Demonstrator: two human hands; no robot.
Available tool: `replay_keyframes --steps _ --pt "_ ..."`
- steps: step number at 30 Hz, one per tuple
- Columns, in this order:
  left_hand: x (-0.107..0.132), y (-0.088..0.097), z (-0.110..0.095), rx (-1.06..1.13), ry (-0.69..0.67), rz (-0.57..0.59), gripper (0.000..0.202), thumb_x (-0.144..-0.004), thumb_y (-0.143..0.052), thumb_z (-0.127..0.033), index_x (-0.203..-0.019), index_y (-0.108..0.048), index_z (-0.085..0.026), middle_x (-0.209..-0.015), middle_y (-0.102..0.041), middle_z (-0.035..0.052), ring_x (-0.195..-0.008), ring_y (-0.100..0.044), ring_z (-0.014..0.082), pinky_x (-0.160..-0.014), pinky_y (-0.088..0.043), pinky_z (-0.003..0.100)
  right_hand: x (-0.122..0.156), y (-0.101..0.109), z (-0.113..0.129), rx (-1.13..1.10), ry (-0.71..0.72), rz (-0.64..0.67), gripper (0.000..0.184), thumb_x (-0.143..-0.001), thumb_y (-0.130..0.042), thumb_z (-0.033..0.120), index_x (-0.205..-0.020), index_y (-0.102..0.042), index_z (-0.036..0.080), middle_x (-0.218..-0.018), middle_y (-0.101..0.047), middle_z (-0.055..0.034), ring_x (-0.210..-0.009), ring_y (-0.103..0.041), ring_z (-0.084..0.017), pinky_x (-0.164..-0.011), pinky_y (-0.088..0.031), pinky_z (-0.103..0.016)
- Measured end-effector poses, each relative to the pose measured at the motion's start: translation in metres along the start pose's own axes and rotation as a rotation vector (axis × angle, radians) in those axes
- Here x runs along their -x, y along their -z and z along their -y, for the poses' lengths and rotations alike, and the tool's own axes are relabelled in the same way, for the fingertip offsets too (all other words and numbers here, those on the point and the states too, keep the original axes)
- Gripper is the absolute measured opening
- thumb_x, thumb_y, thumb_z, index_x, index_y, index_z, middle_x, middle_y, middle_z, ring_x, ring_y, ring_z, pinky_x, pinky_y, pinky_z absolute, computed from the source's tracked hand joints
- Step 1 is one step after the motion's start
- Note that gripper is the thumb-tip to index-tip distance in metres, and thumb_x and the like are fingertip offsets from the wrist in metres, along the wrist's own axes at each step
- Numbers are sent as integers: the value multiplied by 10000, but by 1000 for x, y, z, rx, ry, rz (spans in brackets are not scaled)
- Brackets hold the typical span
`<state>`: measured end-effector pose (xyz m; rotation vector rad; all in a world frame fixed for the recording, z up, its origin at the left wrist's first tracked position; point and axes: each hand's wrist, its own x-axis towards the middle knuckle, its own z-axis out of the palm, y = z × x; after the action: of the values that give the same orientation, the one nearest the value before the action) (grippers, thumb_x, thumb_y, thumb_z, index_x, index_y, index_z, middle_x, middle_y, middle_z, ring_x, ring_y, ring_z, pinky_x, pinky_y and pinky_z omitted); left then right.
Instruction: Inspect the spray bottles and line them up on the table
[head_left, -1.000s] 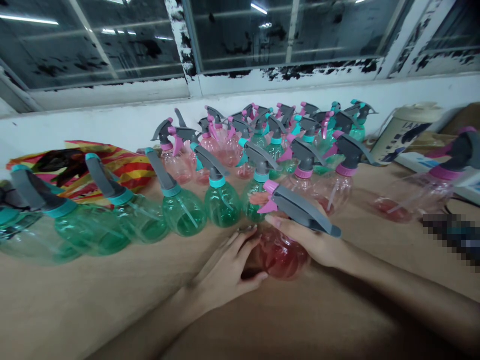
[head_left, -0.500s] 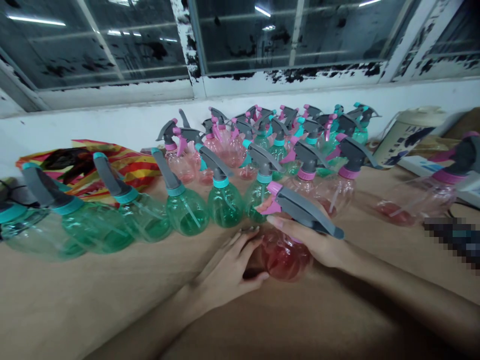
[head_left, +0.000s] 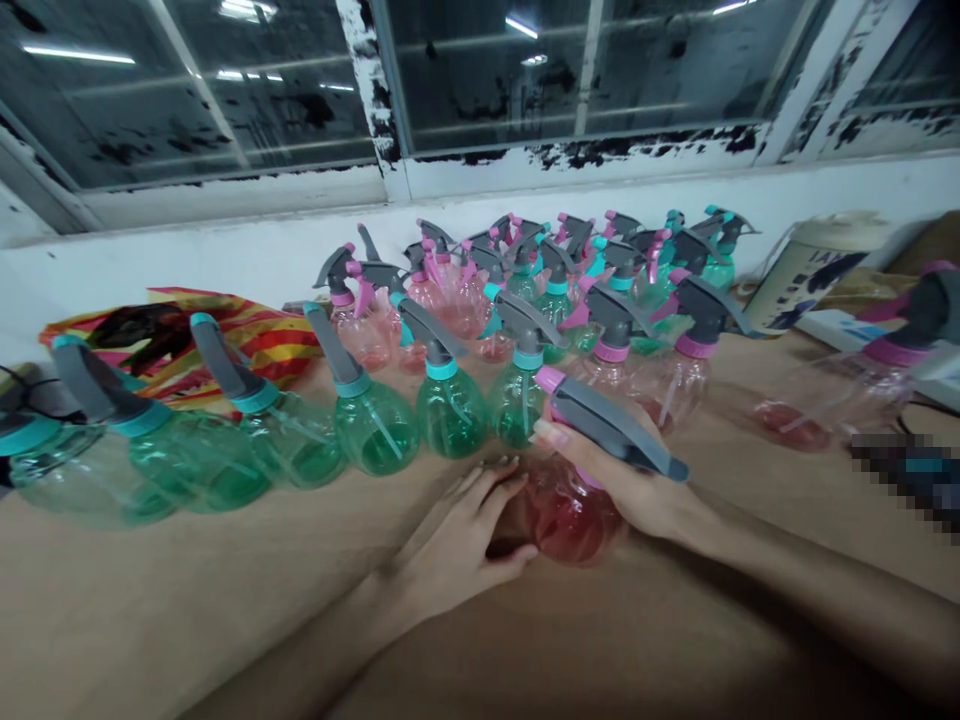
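Note:
A pink spray bottle (head_left: 564,512) stands on the brown table (head_left: 187,590) in front of me. My left hand (head_left: 457,540) wraps round the lower left side of its body. My right hand (head_left: 637,490) grips the bottle's neck, just under the grey trigger head (head_left: 611,425) with its pink nozzle. A row of green spray bottles (head_left: 375,425) with teal collars stands close behind, and a cluster of pink and green bottles (head_left: 570,290) fills the space up to the wall.
A red and yellow striped bag (head_left: 225,340) lies at the back left. On the right stand a cream jug (head_left: 814,265) and another pink spray bottle (head_left: 862,390). A white wall with dark windows runs behind the table.
My right hand's fingers have shifted on the trigger head and the pink nozzle is now partly covered. The bottle and my left hand stay in place.

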<state>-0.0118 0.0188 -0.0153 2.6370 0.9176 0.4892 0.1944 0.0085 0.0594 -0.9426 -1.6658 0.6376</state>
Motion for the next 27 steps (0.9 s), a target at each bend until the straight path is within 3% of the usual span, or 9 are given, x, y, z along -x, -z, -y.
replay_keyframes --steps 4,6,15,19,27 --pt "0 0 0 10 2 -6 603 -875 -647 -379 -1387 -370 -221 -1448 -428 122 -1344 -390 303 -1100 -325 516 0 1 -1 -22 35 25 123 -875 -618 377 -891 -660 262 -921 -707 10 -917 -667 -169 -866 -507 -324" --pt "0 1 0 19 4 3 595 -876 -643 -381 -1383 -376 -220 -1450 -427 123 -1344 -390 306 -1099 -327 516 0 0 -2 -38 37 18 124 -869 -624 362 -933 -670 267 -985 -724 1 -964 -671 -178 -896 -508 -341" --pt "-1 3 -1 16 23 27 575 -867 -658 -343 -1365 -400 -217 -1458 -421 114 -1348 -385 292 -1102 -328 487 0 -1 -3 -26 65 15 217 -872 -616 328 -1075 -659 265 -1042 -718 -23 -974 -671 -191 -895 -520 -358" --pt "-1 3 -1 5 29 25 587 -857 -665 -333 -1365 -399 -207 -1446 -435 119 -1343 -391 294 -1103 -324 488 1 -1 -2 -7 83 -3 169 -873 -607 319 -1022 -662 262 -974 -719 -19 -907 -678 -195 -834 -537 -360" --pt "-3 7 -5 18 26 25 579 -858 -662 -352 -1360 -410 -212 -1432 -455 117 -1330 -411 291 -1096 -336 487 0 -1 -2 -47 76 13 120 -864 -606 300 -963 -662 259 -921 -726 -10 -929 -688 -206 -861 -538 -377"
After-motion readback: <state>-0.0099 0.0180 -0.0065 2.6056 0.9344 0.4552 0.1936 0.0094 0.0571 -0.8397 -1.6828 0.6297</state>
